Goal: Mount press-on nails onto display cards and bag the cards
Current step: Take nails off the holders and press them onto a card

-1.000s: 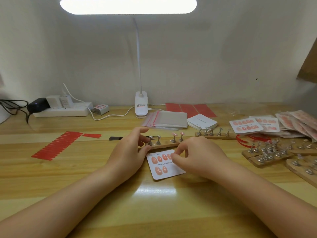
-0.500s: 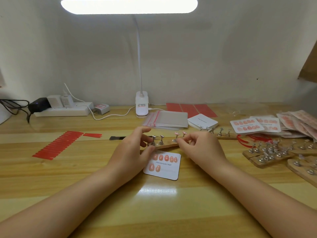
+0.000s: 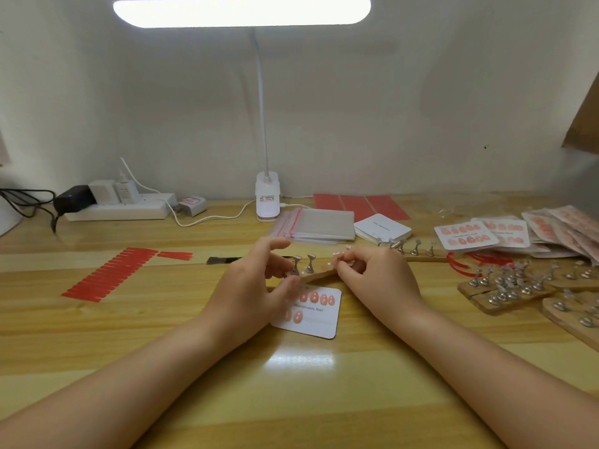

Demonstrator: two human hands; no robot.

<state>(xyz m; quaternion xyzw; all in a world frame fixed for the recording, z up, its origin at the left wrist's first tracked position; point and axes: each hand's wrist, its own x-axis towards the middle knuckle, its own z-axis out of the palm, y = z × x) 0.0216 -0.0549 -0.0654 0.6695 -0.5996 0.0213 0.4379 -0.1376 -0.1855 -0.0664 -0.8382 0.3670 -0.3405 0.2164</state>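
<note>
Between the two sets of fingers, on the wooden holder strip [image 3: 319, 273], the remaining press-on nails [image 3: 337, 254] perch on small metal stands [image 3: 295, 266]; the right hand [image 3: 372, 277] has its fingers curled at the nail end of the strip, seemingly pinching one of the nails, though whether it is truly gripped is too small to tell. The left hand [image 3: 256, 286] has its thumb and fingers curled round the strip's other end, steadying it beside a bare stand. A nail of this kind is likely feather-light, thin, stiff and glossy, so it should slip easily; taking it by its side edges, not the polished face, seems wise, and lifting gently so the tacky mount lets go without flicking it away. Just near side of the fingers lies the display card [image 3: 319, 314] on the bench [image 3: 291, 384], partly filled with pink nails, its lower row mostly bare. Beyond the fingers sit a stack of clear bags [image 3: 319, 223] and blank cards [image 3: 382, 226]; off to the right, finished cards [image 3: 465, 234] and more holder strips [image 3: 505, 286]; to the left, red adhesive tabs [image 3: 110, 273].
</note>
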